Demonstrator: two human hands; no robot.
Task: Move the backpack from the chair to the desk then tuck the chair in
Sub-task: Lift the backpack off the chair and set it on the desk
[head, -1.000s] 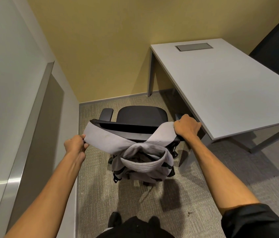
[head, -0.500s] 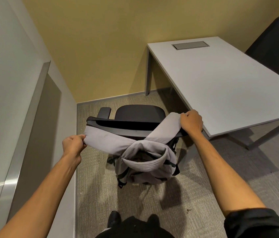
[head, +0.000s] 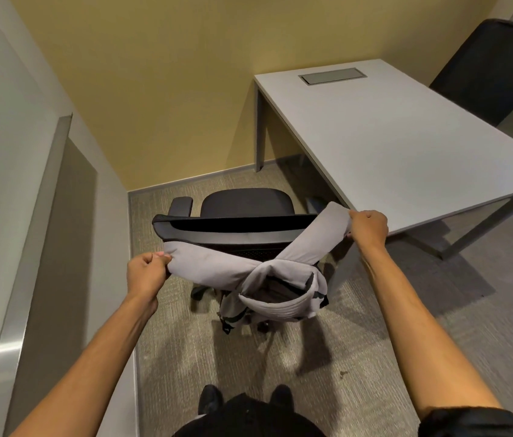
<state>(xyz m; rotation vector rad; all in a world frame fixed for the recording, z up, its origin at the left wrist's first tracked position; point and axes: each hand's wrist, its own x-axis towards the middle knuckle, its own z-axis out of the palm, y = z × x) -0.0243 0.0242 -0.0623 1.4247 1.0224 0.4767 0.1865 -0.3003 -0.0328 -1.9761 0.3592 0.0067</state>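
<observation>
A grey backpack hangs behind the backrest of a black office chair, its two padded straps spread out to either side. My left hand grips the left strap end just off the backrest's left corner. My right hand grips the right strap, raised near the backrest's right corner. The backpack's body dangles open-topped below the backrest. The grey desk stands to the right of the chair, its near corner close to my right hand.
A yellow wall runs behind the chair and desk. A grey partition closes the left side. A second dark chair stands at the desk's far right. The desk has a cable hatch. My feet stand on carpet behind the chair.
My right hand has lifted its strap up and to the right, off the backrest corner. My left hand has pulled its strap slightly outward. The backpack body hangs a little higher.
</observation>
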